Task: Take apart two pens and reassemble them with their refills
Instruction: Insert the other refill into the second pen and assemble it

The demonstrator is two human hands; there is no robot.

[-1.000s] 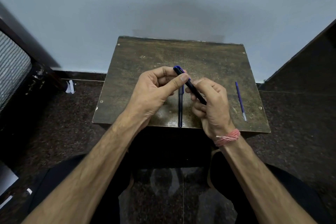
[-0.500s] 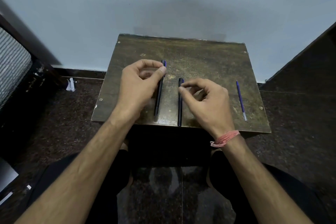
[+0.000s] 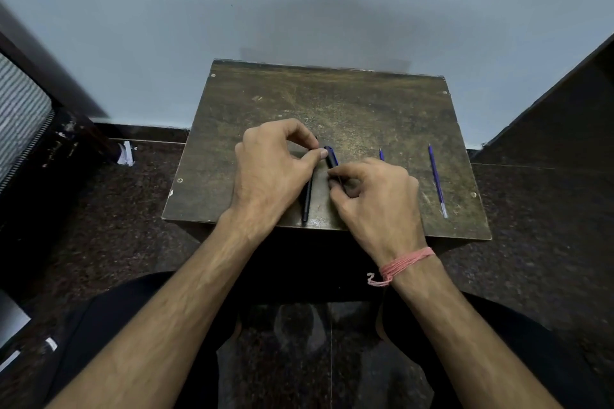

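Observation:
A black pen (image 3: 306,199) lies on the worn brown table (image 3: 349,103), its tip near the front edge. My left hand (image 3: 272,173) covers its upper end, thumb and forefinger pinched on it. Just to the right is a second black pen with a blue clip (image 3: 331,158), tilted. My right hand (image 3: 375,199) grips it, so only its top shows. A blue refill (image 3: 437,181) lies alone near the table's right side. The blue tip of another refill (image 3: 381,154) pokes out behind my right hand.
The table stands against a pale wall (image 3: 299,10). Dark speckled floor (image 3: 133,216) surrounds it. A scrap of white paper (image 3: 125,153) lies on the floor to the left, and dark furniture (image 3: 564,109) stands to the right. My knees are under the table's front edge.
My left hand has laid one pen down on the table and kept hold of its top. My right hand has closed on the second pen, and both hands have come together.

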